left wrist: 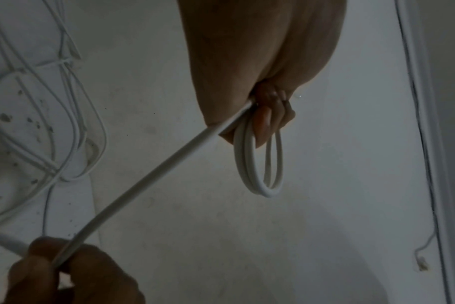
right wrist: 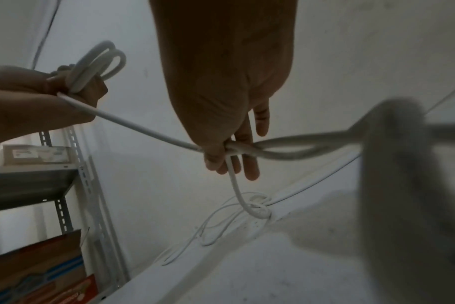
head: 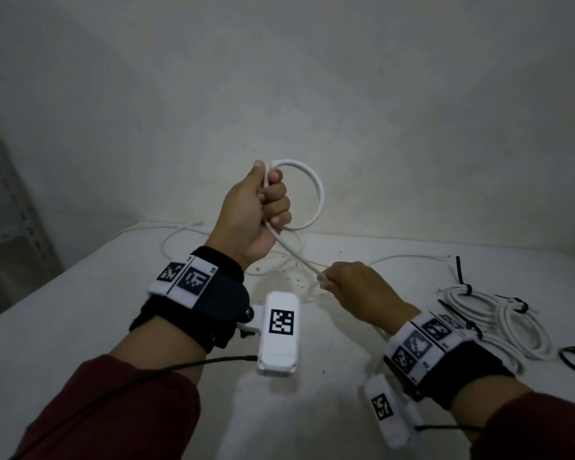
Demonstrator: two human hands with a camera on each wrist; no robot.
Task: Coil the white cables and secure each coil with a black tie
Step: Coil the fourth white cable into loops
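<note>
Gripping a small coil (head: 307,194) of smooth white cable in your raised left hand (head: 256,210), fingers curled round two loops, you are pinching the taut strand (head: 299,257) in your right hand (head: 359,290) above the table (head: 80,310). Three tied coils (head: 498,320) are lying right, with loose cables (head: 186,230) behind.

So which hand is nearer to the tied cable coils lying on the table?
Right. The right hand pinches the cable just left of the tied coils; the left hand holds a new coil raised further left.
</note>
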